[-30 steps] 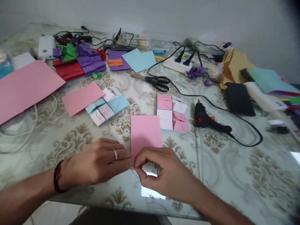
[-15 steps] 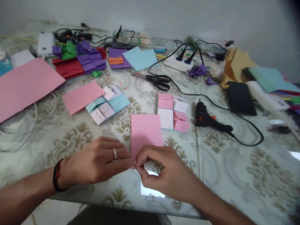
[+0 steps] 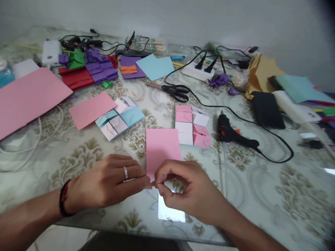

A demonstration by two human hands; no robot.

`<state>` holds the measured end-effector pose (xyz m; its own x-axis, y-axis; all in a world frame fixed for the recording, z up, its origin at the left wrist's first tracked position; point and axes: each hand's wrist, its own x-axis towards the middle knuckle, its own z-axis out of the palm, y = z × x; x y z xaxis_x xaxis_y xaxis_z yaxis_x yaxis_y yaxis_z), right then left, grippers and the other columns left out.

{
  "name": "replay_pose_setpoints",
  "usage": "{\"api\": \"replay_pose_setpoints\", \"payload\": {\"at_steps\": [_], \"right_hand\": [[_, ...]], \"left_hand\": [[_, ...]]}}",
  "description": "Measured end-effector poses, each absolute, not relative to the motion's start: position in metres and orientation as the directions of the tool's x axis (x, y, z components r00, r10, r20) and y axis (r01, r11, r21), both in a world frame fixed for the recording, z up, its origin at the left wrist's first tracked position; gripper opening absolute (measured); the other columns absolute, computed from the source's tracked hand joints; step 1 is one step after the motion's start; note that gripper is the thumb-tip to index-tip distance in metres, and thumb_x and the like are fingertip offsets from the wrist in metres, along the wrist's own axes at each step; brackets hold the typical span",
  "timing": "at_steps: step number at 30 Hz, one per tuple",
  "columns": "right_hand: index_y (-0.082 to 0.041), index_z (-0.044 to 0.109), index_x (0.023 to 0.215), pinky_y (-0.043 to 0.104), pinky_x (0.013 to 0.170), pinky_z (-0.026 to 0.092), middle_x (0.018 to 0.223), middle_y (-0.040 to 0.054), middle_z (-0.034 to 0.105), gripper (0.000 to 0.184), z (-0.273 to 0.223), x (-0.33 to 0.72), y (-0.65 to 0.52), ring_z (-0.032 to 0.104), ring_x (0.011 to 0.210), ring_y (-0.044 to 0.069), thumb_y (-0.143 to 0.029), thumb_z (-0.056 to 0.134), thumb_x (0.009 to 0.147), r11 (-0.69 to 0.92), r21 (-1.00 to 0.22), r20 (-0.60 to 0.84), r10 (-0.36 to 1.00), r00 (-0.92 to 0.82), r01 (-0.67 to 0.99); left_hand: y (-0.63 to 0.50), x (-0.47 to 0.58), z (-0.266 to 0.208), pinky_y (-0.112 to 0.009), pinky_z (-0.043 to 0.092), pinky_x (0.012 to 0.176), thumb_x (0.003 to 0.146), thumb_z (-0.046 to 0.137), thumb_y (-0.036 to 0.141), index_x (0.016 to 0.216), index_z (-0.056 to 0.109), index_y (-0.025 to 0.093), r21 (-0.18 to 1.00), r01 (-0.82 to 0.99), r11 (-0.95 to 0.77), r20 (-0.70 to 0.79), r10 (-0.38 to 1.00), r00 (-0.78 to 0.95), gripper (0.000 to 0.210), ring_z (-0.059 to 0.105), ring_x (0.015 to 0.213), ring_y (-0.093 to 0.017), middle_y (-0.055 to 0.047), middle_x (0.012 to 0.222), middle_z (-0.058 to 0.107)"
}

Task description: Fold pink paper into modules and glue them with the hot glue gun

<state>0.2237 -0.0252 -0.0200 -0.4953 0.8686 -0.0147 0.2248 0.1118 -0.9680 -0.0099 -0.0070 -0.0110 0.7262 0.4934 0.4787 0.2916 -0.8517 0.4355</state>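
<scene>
A pink paper rectangle lies on the patterned glass table straight ahead of me. My left hand, with a ring on one finger and a dark band at the wrist, and my right hand meet at the sheet's near left corner. Fingertips of both hands pinch that corner. The near edge of the sheet is hidden under my fingers.
A block of folded pink and white paper squares lies just beyond the sheet, a black glue gun with its cord to the right. Black scissors, another folded set, large pink sheets and coloured paper stacks crowd the far side.
Both hands stay at the pink sheet's near corner. My right hand's fingers have curled a little higher over the edge; the sheet has barely shifted.
</scene>
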Motion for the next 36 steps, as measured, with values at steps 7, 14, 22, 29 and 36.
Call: {"api": "replay_pose_setpoints", "payload": {"at_steps": [7,14,22,29,36], "right_hand": [[-0.023,0.053,0.076,0.025,0.058,0.048,0.073,-0.0011,0.063,0.014,-0.006,0.253,-0.008,0.061,0.066,0.014,-0.014,0.053,0.087,0.153,-0.950,0.033,0.916,-0.399,0.273],[-0.022,0.061,0.073,0.026,0.050,0.035,0.064,-0.0020,0.063,0.021,-0.009,0.295,0.026,0.052,0.053,0.013,-0.021,0.056,0.093,0.235,-0.610,-0.027,0.948,-0.316,0.756],[-0.022,0.066,0.105,0.032,0.072,0.058,0.103,0.0086,0.080,0.013,-0.014,0.283,0.021,0.078,0.088,0.022,-0.029,0.056,0.101,0.040,-0.702,-0.254,0.919,-0.302,0.711],[-0.022,0.068,0.119,0.034,0.084,0.059,0.113,0.0079,0.077,0.023,-0.009,0.263,0.012,0.073,0.097,0.020,-0.023,0.051,0.105,0.142,-0.795,-0.149,0.897,-0.417,0.590],[-0.035,0.043,0.162,0.044,0.103,0.057,0.149,0.0075,0.065,0.065,-0.016,0.266,0.010,0.069,0.123,0.023,-0.010,0.044,0.102,0.249,-0.754,-0.086,0.880,-0.467,0.608]], "left_hand": [[-0.006,-0.018,-0.021,-0.036,0.063,0.079,0.097,0.056,0.000,0.116,0.067,0.008,0.454,0.241,-0.858,0.489,0.466,0.737,0.024,0.076,0.089,-0.023,-0.011,0.100,0.080],[0.000,-0.018,-0.033,-0.032,0.064,0.094,0.090,0.044,-0.007,0.125,0.067,0.017,0.497,0.385,-0.778,0.394,0.597,0.699,0.049,0.075,0.115,-0.020,-0.010,0.124,0.077],[-0.003,-0.015,-0.047,-0.057,0.044,0.123,0.094,0.064,0.014,0.138,0.061,0.021,0.488,0.474,-0.733,0.140,0.601,0.787,0.045,0.053,0.147,-0.031,-0.015,0.152,0.060],[-0.005,-0.015,-0.050,-0.061,0.044,0.122,0.089,0.068,0.010,0.134,0.065,0.023,0.473,0.521,-0.710,0.093,0.629,0.772,0.048,0.050,0.149,-0.036,-0.017,0.157,0.056],[-0.005,-0.018,-0.051,-0.058,0.050,0.119,0.087,0.069,0.009,0.135,0.066,0.024,0.482,0.523,-0.703,0.137,0.650,0.747,0.050,0.054,0.145,-0.036,-0.015,0.156,0.057]]}}
